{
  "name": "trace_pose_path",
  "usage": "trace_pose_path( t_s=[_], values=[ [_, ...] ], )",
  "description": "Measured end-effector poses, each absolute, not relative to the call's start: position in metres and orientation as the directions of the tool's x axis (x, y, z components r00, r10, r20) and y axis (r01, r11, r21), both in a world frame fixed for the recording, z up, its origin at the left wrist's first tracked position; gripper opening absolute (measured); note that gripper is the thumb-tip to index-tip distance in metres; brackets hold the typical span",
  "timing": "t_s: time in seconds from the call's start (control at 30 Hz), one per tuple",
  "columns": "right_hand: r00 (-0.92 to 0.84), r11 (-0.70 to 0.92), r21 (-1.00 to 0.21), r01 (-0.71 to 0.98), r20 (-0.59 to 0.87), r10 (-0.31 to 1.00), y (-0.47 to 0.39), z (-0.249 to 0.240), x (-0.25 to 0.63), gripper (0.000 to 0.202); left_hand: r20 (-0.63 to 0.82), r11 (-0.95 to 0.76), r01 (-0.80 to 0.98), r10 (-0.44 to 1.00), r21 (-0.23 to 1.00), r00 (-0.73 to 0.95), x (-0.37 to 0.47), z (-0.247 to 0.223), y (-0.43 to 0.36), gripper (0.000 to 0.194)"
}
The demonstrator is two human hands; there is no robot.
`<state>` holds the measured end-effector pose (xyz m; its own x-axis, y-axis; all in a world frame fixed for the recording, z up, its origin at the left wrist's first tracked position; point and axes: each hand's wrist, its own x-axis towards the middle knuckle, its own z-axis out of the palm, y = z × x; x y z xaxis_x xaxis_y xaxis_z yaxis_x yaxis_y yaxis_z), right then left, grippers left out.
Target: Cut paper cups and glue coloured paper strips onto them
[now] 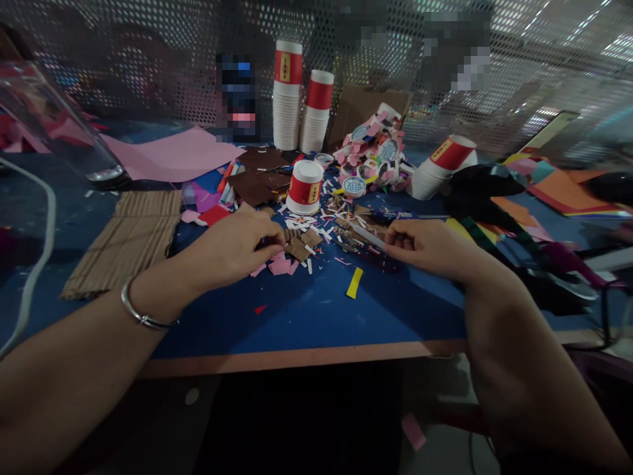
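My left hand (232, 244) hovers at the left side of a heap of paper scraps, its fingers curled and the thumb near the index finger; whatever may be between them is hidden. On the other side, my right hand (425, 245) pinches the near end of a flat white strip (368, 235), which points up and left over the scraps. Brown cardboard bits (301, 245) and pink paper pieces (283, 264) lie beside my left fingertips. An upside-down red and white paper cup (305, 188) stands just behind the scraps, between both hands. A yellow paper strip (355, 283) lies in front.
Stacked paper cups (287, 99) stand at the back, near a pile of decorated cup pieces (376, 148). Corrugated cardboard (126, 241) and a pink sheet (178, 155) lie left, by a clear container (74, 125). Black-handled tools (514, 244) crowd the right. The table edge (297, 361) runs in front.
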<state>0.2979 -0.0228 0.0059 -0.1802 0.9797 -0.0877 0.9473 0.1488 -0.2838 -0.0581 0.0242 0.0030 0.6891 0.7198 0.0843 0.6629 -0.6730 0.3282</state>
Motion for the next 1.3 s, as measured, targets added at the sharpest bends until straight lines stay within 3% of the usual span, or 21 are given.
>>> trace_pose_path(
  t_s=[0.3, 0.57, 0.7, 1.03, 1.3],
  values=[
    [-0.219, 0.189, -0.29, 0.938, -0.073, 0.973, -0.023, 0.006, 0.298, 0.019, 0.025, -0.66, 0.645, 0.706, 0.384, 0.708, -0.054, 0.004, 0.02, 0.021],
    [-0.194, 0.148, -0.314, 0.938, -0.123, 0.973, -0.026, 0.008, 0.297, 0.018, 0.061, -0.66, 0.572, 0.679, 0.487, 0.732, -0.051, 0.003, 0.016, 0.021],
    [-0.203, 0.146, -0.323, 0.935, -0.152, 0.967, -0.027, 0.01, 0.294, 0.018, 0.147, -0.687, 0.564, 0.685, 0.458, 0.714, -0.051, -0.002, 0.016, 0.026],
    [-0.267, 0.19, -0.345, 0.919, -0.191, 0.944, -0.032, 0.014, 0.286, 0.015, 0.11, -0.691, 0.493, 0.632, 0.529, 0.767, -0.048, -0.002, 0.009, 0.02],
    [-0.296, 0.213, -0.36, 0.908, -0.192, 0.936, -0.033, 0.015, 0.287, 0.014, 0.089, -0.656, 0.595, 0.703, 0.463, 0.706, -0.047, -0.005, 0.009, 0.025]
  ],
)
